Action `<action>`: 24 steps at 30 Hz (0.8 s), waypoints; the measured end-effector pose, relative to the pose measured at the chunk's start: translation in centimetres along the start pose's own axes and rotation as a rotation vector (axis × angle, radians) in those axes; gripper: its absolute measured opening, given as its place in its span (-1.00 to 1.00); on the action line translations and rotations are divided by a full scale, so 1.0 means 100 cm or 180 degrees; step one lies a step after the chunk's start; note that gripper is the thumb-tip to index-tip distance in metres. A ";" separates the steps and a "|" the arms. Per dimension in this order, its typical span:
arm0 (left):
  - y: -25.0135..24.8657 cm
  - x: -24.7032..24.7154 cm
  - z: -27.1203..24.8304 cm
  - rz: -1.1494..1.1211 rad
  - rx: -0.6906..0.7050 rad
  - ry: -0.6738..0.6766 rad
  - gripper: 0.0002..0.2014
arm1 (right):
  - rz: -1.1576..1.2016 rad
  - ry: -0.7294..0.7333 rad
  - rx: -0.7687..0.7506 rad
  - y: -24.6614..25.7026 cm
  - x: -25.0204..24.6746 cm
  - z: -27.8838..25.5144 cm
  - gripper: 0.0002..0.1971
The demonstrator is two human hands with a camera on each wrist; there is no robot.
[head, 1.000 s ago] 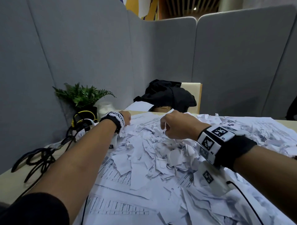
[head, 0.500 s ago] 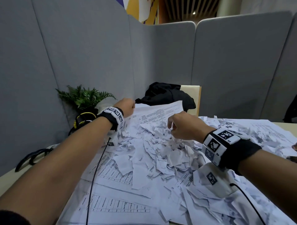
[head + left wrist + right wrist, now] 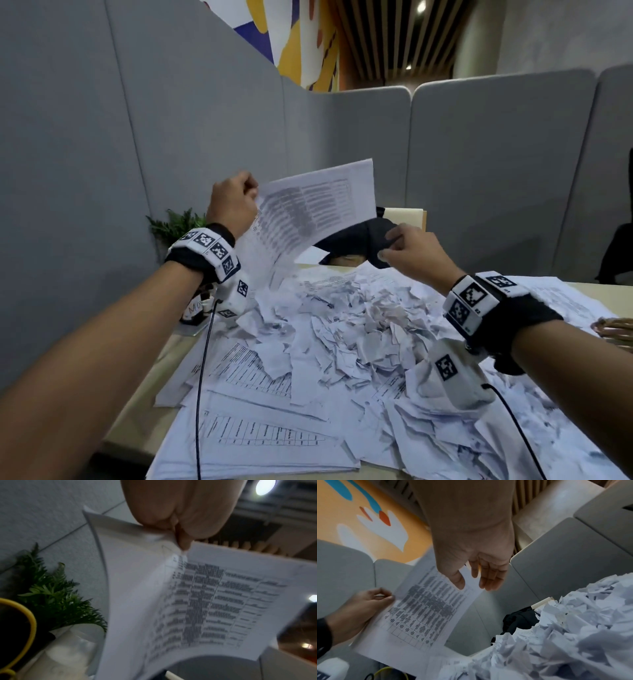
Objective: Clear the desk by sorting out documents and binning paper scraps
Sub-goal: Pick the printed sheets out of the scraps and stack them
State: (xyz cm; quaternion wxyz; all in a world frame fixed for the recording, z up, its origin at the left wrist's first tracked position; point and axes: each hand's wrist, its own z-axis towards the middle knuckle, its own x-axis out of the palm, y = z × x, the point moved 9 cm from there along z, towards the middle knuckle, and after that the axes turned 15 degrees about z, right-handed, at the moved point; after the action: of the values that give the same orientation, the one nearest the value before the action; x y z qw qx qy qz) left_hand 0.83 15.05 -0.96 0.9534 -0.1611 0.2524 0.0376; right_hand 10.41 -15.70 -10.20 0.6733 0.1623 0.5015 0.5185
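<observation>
Paper document [image 3: 308,209] was held aloft at 12 o'clock above the counter [image 3: 161,363], pinched at one corner by the left hand [image 3: 233,202]. Right hand [image 3: 411,253] hung relaxed, empty. Risk: the single-corner hold could tear or slip, dropping the sheet into the scraps [image 3: 359,329].

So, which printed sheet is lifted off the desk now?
The white table-printed sheet pinched by the left hand; the others lie flat.
</observation>
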 end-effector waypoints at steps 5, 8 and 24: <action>-0.006 -0.048 -0.023 -0.0595 -0.0242 -0.0830 -0.94 | 0.1131 -0.0181 0.0406 -0.010 -0.012 -0.006 -0.36; -0.017 -0.055 -0.039 -0.1036 -0.0415 -0.0925 -0.97 | 0.1810 -0.0279 0.0354 -0.006 -0.019 -0.010 -0.36; -0.033 -0.053 -0.150 -0.2679 -0.0557 0.1015 -0.68 | 0.2990 0.0624 -0.0354 0.088 -0.010 -0.076 -0.68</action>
State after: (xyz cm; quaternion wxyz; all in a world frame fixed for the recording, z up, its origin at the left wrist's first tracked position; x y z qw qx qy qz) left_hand -10.27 7.08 -9.69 0.8177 -0.3334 0.3044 -0.3570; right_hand -0.63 -15.28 -6.56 0.3236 0.2854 0.4066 0.8053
